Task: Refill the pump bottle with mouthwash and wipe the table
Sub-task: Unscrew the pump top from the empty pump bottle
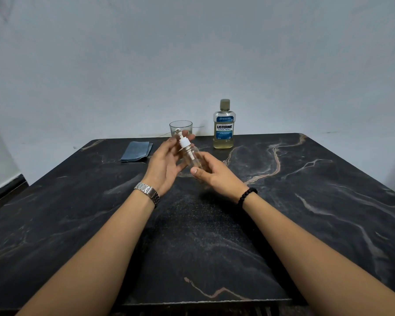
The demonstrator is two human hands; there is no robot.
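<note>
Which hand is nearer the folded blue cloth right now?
Left. The left hand, at the pump bottle's white pump top, sits just right of the cloth. The right hand, gripping the bottle's base, is farther right.

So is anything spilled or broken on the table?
Nothing stands out. The mouthwash bottle stands upright with its cap on, the glass is upright, and the blue cloth lies folded. No puddle shows on the table. The pump bottle is tilted only because both hands hold it.
</note>
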